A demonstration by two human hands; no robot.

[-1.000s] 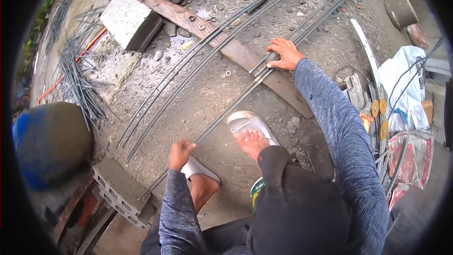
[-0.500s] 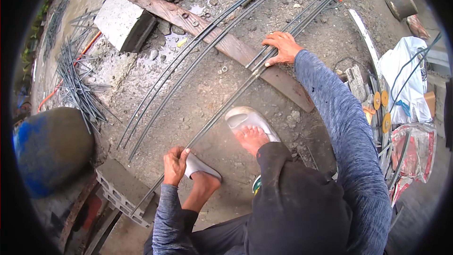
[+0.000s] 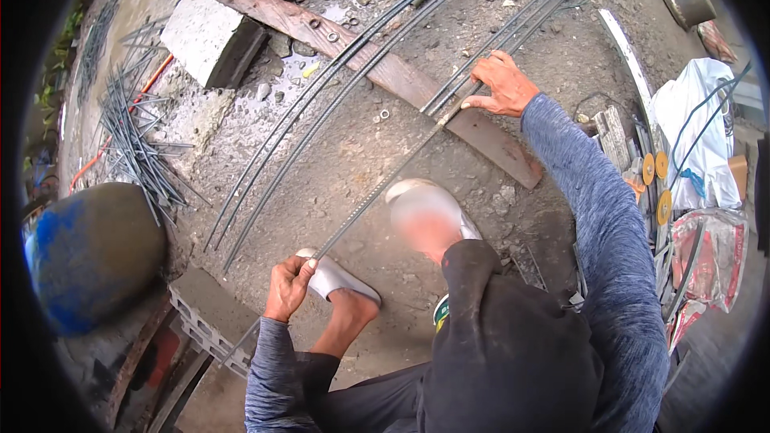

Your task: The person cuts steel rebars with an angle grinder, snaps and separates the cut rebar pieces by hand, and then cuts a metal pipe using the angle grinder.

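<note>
Rebar (image 3: 353, 216) slants over bare ground (image 3: 345, 152) and a wooden plank (image 3: 401, 82), which likely keeps it off the dirt. Left hand (image 3: 287, 287): grip pinches the rod between thumb and fingers, near a hollow block (image 3: 200, 297). Right hand (image 3: 507, 88): curled over the rod by the plank; cannot tell whether that grip closes. Wide spacing probably steadies the length. Far right: white sack (image 3: 674, 112), red-and-white bag (image 3: 722, 256); contents of both unclear.
</note>
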